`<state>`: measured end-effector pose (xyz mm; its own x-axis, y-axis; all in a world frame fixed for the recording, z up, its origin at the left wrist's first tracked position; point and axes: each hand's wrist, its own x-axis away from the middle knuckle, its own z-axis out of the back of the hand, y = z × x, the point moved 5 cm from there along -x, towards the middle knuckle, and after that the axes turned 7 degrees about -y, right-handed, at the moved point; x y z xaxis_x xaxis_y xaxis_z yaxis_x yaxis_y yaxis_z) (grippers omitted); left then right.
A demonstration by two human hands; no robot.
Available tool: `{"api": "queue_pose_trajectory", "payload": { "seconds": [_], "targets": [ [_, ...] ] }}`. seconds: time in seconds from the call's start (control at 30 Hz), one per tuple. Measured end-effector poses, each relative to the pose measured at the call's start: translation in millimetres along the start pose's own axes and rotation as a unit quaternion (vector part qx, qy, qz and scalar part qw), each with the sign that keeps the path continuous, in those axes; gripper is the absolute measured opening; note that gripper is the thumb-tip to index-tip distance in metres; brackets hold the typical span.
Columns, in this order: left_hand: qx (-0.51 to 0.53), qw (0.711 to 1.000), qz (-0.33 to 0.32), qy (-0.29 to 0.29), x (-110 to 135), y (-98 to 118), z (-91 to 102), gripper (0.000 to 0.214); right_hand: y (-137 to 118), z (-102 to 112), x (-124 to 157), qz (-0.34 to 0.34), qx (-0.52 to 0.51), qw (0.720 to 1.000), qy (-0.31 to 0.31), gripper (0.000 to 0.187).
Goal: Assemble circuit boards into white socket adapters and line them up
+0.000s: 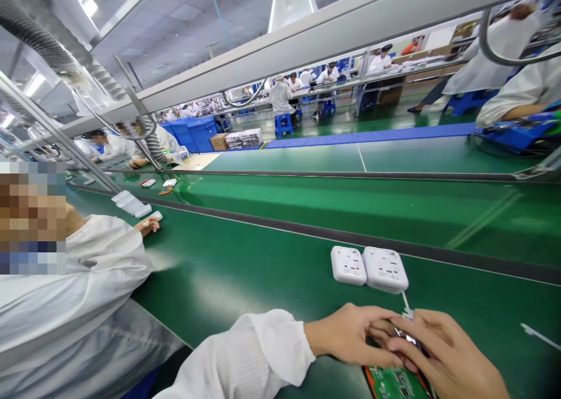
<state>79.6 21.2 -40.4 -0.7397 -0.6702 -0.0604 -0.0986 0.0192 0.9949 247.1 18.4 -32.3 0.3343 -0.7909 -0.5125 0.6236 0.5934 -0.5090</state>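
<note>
My left hand (355, 335) and my right hand (447, 352) meet at the bottom of the view, fingers pinched together around a small shiny metal part (407, 337). A thin white strip (406, 305) sticks up from between them. Under the hands lies a green circuit board (394, 384) on an orange holder. Just beyond the hands, two white square socket housings (368, 266) lie side by side on the green conveyor belt (245, 264).
A person in a white coat sits at my left, one hand (149, 226) by several white housings (131, 204) on the belt. A white sliver (541, 336) lies at the right. A metal rail (307, 31) runs overhead. More workers sit at far lines.
</note>
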Motion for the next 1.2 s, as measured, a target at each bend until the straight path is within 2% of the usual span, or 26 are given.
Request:
{"api": "queue_pose_trajectory", "payload": {
  "seconds": [0.07, 0.1, 0.17, 0.3, 0.4, 0.47, 0.53, 0.6, 0.63, 0.73, 0.83, 1.0, 1.2],
  "targets": [
    [0.002, 0.999, 0.020, 0.047, 1, 3, 2.3, 0.076, -11, 5, -6, 0.002, -0.003, 1.000, -0.016, 0.038],
    [0.004, 0.996, 0.032, 0.081, 2, 5, 3.5, 0.066, -16, 8, -9, -0.006, -0.013, 1.000, -0.021, 0.039],
    [-0.013, 0.992, 0.064, 0.109, 2, 8, 4.1, 0.052, -22, 15, -17, -0.026, -0.052, 0.998, -0.016, 0.041],
    [0.077, 0.991, 0.065, 0.083, -5, 11, 7.2, 0.039, -8, 11, -25, -0.128, -0.164, 0.977, -0.054, 0.031],
    [0.027, 0.996, 0.037, 0.081, -6, 17, 10.8, 0.034, -2, 10, -25, -0.163, -0.253, 0.953, -0.039, 0.030],
    [-0.055, 0.991, -0.003, 0.121, -4, 24, 14.7, 0.028, -3, 10, -25, -0.175, -0.346, 0.922, -0.022, 0.032],
    [-0.099, 0.980, -0.024, 0.171, -1, 27, 18.1, 0.024, -6, 9, -26, -0.194, -0.453, 0.870, -0.016, 0.035],
    [-0.073, 0.976, -0.020, 0.207, 1, 25, 19.9, 0.028, -10, 8, -27, -0.215, -0.531, 0.819, -0.015, 0.042],
    [-0.046, 0.975, -0.017, 0.218, 1, 24, 20.1, 0.031, -13, 9, -28, -0.224, -0.552, 0.803, -0.014, 0.045],
    [0.021, 0.971, -0.025, 0.238, 2, 22, 19.2, 0.032, -18, 13, -30, -0.239, -0.572, 0.785, -0.008, 0.047],
    [0.014, 0.974, -0.029, 0.225, 1, 24, 17.2, 0.026, -18, 11, -27, -0.245, -0.570, 0.784, -0.023, 0.039],
    [-0.044, 0.977, -0.015, 0.207, 2, 24, 17.1, 0.017, -12, 6, -21, -0.247, -0.481, 0.841, -0.035, 0.030],
    [-0.104, 0.976, 0.004, 0.193, 3, 27, 14.9, 0.018, -19, 9, -24, -0.214, -0.419, 0.881, -0.048, 0.025]
  ]
}}
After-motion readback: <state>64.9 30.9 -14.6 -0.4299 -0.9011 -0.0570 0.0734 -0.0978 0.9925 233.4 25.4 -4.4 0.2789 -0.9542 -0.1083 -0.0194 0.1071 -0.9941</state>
